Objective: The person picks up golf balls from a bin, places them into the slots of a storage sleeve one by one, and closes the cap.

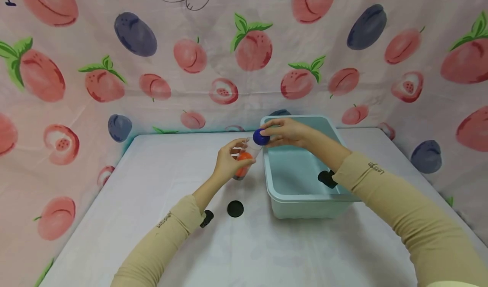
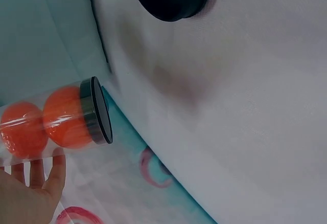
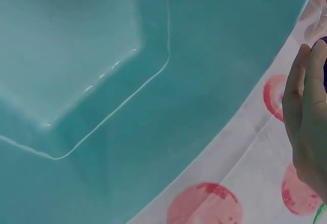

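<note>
- The fingers of the left hand are curled round a clear plastic cylinder, the thumb along its near side and the other fingers on the far side.
- The cylinder leans within this grip, its mouth up and to the right of the left fingers.
- Two glossy orange balls sit inside it, one behind the other, beside the left fingers.
- A black round end cap closes its lower end, just past the left fingers.
- The fingers of the right hand pinch a deep blue ball at the cylinder's mouth; whether it has entered the opening cannot be told.
- A flat black disc lies on the white-covered table, below the left fingers and nearer the person.
- A pale teal rectangular tub stands to the right of the left fingers, beneath the right forearm.
- Beyond both hands' fingers hangs a pale fruit-printed cloth.
</note>
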### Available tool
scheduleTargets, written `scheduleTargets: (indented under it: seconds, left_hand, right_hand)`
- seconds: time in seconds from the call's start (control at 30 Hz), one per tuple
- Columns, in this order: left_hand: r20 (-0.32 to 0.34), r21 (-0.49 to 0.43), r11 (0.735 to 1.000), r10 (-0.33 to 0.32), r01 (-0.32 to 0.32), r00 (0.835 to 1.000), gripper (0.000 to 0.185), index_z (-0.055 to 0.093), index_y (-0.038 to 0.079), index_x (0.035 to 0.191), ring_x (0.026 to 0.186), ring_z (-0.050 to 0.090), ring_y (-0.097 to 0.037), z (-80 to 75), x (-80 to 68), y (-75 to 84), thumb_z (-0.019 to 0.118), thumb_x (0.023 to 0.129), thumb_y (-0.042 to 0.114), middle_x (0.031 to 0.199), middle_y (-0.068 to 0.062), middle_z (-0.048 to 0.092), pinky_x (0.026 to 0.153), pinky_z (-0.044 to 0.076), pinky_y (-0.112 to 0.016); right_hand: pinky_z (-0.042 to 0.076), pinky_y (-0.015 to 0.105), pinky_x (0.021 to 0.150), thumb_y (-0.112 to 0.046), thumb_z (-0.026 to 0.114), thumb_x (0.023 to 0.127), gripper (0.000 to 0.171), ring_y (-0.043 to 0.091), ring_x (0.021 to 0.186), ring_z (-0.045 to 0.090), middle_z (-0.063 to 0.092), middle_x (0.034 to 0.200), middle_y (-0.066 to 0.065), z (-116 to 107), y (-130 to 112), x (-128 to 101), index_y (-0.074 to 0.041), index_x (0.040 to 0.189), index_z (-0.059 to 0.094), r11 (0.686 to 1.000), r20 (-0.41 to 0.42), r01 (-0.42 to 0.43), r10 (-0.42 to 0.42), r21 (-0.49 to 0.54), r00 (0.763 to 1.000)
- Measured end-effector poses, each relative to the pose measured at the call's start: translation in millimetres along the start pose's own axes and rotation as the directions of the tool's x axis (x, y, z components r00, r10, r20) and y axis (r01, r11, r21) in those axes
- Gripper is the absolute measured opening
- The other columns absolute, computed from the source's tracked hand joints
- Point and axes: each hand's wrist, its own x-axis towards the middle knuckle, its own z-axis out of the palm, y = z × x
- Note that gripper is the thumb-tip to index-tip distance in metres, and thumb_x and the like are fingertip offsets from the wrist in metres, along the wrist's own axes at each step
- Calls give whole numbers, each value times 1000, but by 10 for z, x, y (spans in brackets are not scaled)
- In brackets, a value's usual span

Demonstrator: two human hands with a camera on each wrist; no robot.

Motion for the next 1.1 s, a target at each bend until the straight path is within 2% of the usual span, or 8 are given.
scheduleTargets:
  seconds: [0.13,0.27,0.37,0.57,0.77,1.1]
  left_hand:
    - [-1,-2,1000,7,-7,1000,56,59,11,124,104,59,-31,9,-3,-4,81,73,9,118,-16,63,93,50,-41]
    - [-13,16,1000,8,-8,1000,56,60,11,123,103,60,-30,18,-36,-22,82,72,9,115,-14,63,92,51,-41]
    - [-15,30,999,11,-11,1000,57,59,10,124,103,60,-31,23,-56,-27,82,71,9,116,-15,63,91,51,-42]
    - [-36,29,999,21,-20,999,57,60,10,123,103,60,-32,-11,-18,-13,82,71,9,116,-15,63,91,51,-43]
    - [-38,23,1000,13,-12,999,57,59,10,122,103,61,-31,-33,16,-5,83,70,10,116,-14,63,92,51,-42]
    - [-38,13,999,41,-41,998,58,59,8,122,102,62,-32,-36,1,-38,83,69,7,115,-16,63,92,51,-42]
  right_hand:
    - [42,44,100,-9,52,95,43,17,87,66,46,136,23,14,4,3,4,134,42,1000,-2,9,-9,2,1000]
    - [45,40,98,-8,52,95,44,13,84,68,60,110,10,23,38,19,6,135,40,1000,8,6,-6,9,1000]
    - [47,39,98,-7,52,95,43,13,86,67,61,96,2,21,57,29,6,134,41,1000,18,6,-6,15,1000]
    - [50,38,94,-9,51,96,35,13,86,66,60,96,1,10,28,27,4,128,46,998,29,50,-49,-25,998]
    - [53,33,88,-9,47,98,38,11,84,66,61,94,-1,-5,1,-7,8,131,42,997,43,75,-73,-35,996]
    - [52,37,91,-8,46,98,37,11,84,66,61,94,0,78,-7,-107,9,131,43,995,8,91,-90,-45,996]
